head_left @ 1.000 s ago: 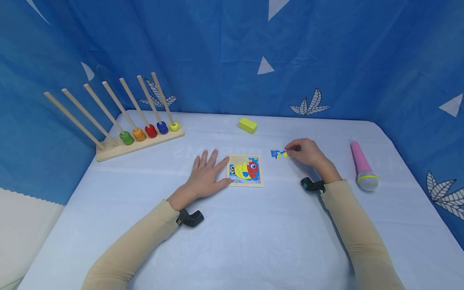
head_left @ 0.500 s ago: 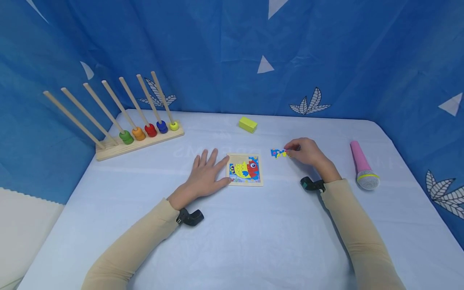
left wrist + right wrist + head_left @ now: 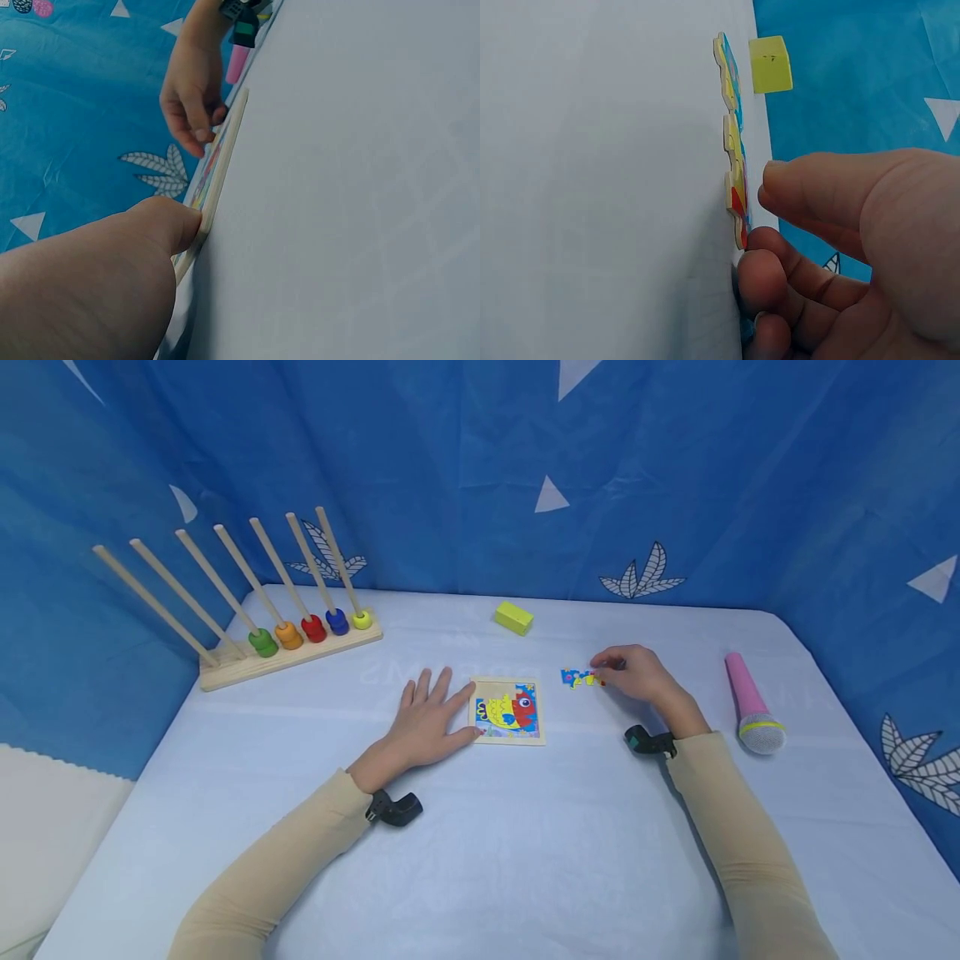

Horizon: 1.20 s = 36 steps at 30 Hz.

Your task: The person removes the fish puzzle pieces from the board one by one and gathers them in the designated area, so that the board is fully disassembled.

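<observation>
A square wooden puzzle tray (image 3: 507, 743) with a yellow and red fish picture lies mid-table, a strip of bare wood showing at its upper left. My left hand (image 3: 423, 727) rests flat with fingers spread, its thumb and index finger touching the tray's left side. To the right of the tray, a short row of puzzle pieces (image 3: 733, 142), blue, yellow and red, lies flat on the table. My right hand (image 3: 633, 675) is at the row's right end, fingers loosely bent against that end. In the right wrist view the thumb (image 3: 780, 184) stands apart from the pieces.
A wooden peg rack (image 3: 292, 653) with coloured beads stands at the back left. A yellow-green block (image 3: 513, 618) lies behind the tray. At the right lies a pink toy microphone (image 3: 747, 702). Blue curtain (image 3: 465, 477) hangs behind the table.
My right hand's fingertips have eased slightly off the row, so more of its red right end shows. My left hand and the tray keep their place.
</observation>
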{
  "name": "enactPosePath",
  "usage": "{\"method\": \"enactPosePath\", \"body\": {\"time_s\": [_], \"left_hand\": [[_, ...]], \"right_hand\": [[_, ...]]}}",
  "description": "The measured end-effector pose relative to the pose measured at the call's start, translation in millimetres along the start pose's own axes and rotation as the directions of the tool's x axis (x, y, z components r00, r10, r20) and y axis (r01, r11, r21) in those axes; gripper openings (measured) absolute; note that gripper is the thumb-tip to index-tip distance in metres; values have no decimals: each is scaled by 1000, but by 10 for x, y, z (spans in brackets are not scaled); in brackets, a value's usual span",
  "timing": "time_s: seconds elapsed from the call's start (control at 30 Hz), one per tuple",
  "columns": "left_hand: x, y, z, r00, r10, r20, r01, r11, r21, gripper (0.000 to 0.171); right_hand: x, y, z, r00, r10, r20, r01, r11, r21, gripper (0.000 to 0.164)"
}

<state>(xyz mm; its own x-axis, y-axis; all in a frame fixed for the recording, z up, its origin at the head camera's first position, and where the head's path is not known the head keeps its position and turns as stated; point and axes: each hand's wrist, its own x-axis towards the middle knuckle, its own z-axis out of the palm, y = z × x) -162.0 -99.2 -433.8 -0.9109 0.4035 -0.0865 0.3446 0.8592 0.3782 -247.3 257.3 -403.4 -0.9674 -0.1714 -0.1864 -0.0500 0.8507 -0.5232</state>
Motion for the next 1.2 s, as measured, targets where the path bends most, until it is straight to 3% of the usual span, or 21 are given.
{"method": "enactPosePath", "body": {"time_s": [0.57,0.77,1.03,1.2], "left_hand": [[-14,-17,-22,1000,-7,5,7,1000,2,79],[-20,-11,-41,1000,-10,7,10,1000,-2,79],[-11,17,-32,999,-29,25,29,1000,-7,79],[5,32,-17,999,-40,34,40,999,1,79]], "right_hand": [[5,-81,-66,1000,2,16,-2,1000,3,34],[-19,-318,-63,998,-65,10,65,998,-13,33],[56,-759,185,975,-192,113,194,981,-5,32],[89,-934,304,960,-232,156,232,972,17,29]]}}
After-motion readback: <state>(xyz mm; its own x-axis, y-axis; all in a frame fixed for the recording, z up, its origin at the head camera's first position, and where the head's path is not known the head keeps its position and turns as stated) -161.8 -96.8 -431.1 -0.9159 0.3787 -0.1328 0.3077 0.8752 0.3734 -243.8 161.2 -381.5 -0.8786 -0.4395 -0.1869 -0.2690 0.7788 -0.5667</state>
